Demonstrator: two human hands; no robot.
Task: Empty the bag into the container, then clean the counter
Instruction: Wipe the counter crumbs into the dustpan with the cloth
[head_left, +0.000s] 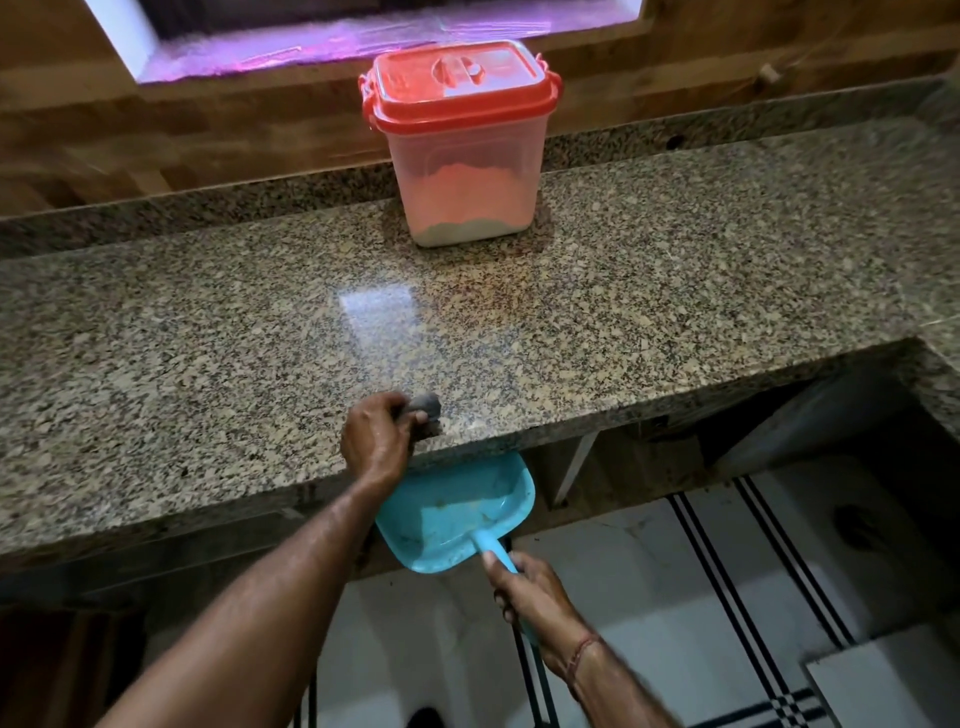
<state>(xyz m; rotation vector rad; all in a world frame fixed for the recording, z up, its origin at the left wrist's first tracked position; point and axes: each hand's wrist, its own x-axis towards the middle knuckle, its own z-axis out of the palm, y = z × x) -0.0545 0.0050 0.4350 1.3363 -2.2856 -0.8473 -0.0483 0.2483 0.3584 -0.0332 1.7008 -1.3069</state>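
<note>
A clear plastic container (462, 161) with a red lid closed on top stands at the back of the granite counter (208, 332); pale powder fills its lower part. My left hand (374, 441) grips a grey cloth (428, 410) pressed on the counter's front edge. Just below that edge my right hand (524, 587) holds the handle of a light blue dustpan (457, 514), its tray tucked under the counter lip beneath the cloth. A little pale residue lies in the dustpan. No bag is in view.
A wooden wall and a window ledge (363, 41) run behind the counter. The counter turns a corner at the right (935, 364). Below is a white tiled floor (701, 597) with black stripes and a dark open space under the counter.
</note>
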